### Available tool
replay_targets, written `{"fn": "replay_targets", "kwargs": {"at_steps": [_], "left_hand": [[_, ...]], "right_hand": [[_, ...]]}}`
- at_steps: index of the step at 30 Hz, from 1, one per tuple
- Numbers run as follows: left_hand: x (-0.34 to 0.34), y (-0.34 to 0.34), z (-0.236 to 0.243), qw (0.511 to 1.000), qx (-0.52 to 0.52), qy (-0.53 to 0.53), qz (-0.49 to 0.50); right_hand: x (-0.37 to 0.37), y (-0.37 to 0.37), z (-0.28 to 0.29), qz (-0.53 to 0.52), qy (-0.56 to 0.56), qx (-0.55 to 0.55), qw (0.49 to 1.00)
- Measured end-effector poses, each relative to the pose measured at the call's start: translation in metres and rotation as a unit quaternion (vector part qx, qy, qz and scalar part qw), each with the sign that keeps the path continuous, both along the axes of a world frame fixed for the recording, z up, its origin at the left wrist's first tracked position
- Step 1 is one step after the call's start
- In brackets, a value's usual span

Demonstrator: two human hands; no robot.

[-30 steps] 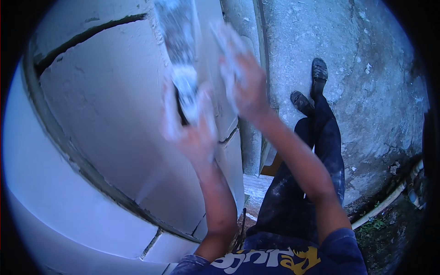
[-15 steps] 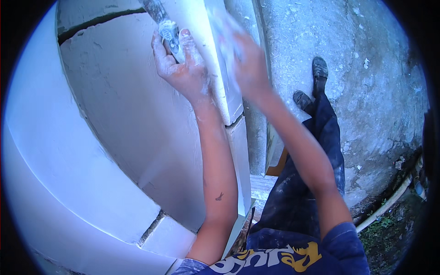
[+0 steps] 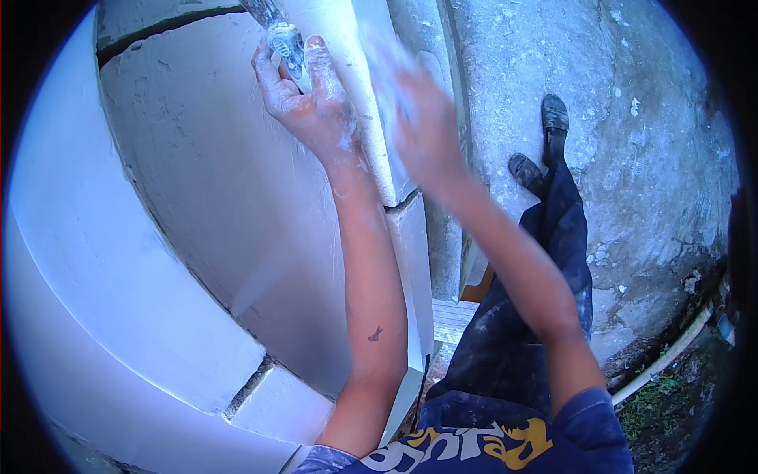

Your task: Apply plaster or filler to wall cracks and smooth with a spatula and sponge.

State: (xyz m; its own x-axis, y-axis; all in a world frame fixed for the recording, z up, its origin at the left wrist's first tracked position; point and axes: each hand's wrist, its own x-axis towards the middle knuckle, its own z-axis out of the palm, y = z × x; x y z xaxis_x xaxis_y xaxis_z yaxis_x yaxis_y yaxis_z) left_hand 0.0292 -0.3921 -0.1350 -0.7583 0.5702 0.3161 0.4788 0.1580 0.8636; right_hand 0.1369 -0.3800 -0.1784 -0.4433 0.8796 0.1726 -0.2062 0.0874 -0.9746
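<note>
In my left hand (image 3: 312, 118), dusted with white powder, is a plaster-smeared putty knife (image 3: 287, 47). My fingers are closed round its handle, and its dark blade points toward the top edge. This hand is over the broad smooth white slab (image 3: 229, 174), close to the slab's long right-hand edge strip (image 3: 347, 71). Just across that edge, my right hand (image 3: 426, 126) is at the narrow outer side face (image 3: 410, 237). Motion smears its fingers together with something pale, so I cannot tell what it holds.
A curved white band (image 3: 118, 261) borders the slab on the left, with dark gaps at the joints. To the right lies a rough grey concrete floor (image 3: 616, 197), where my dark shoes (image 3: 555, 114) stand. A pale pipe (image 3: 663, 359) runs along the lower right beside green plants (image 3: 655, 403).
My left hand and the putty knife have shifted slightly up and left in the picture, as has the slab's edge. My right hand is blurred in both pictures, beside the same edge.
</note>
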Motion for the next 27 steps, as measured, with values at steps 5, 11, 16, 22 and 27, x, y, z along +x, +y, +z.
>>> {"fn": "replay_targets", "kwargs": {"at_steps": [5, 11, 16, 22, 27], "left_hand": [[-0.006, -0.004, 0.004, 1.000, 0.007, -0.006, -0.008], [-0.006, 0.003, -0.001, 0.999, 0.023, -0.024, -0.022], [0.005, -0.003, 0.001, 1.000, -0.013, -0.019, -0.006], [0.000, 0.003, 0.004, 0.999, -0.012, 0.040, -0.005], [0.000, 0.003, 0.005, 0.999, -0.036, 0.009, -0.011]], "right_hand": [[0.059, -0.080, 0.026, 0.059, -0.021, -0.068, 0.996], [-0.022, 0.041, -0.010, -0.002, 0.001, -0.091, 0.996], [0.017, -0.030, -0.005, -0.020, 0.038, -0.119, 0.992], [0.047, -0.054, 0.009, 0.033, 0.023, -0.116, 0.992], [-0.028, 0.041, -0.020, -0.039, 0.053, -0.096, 0.993]]}}
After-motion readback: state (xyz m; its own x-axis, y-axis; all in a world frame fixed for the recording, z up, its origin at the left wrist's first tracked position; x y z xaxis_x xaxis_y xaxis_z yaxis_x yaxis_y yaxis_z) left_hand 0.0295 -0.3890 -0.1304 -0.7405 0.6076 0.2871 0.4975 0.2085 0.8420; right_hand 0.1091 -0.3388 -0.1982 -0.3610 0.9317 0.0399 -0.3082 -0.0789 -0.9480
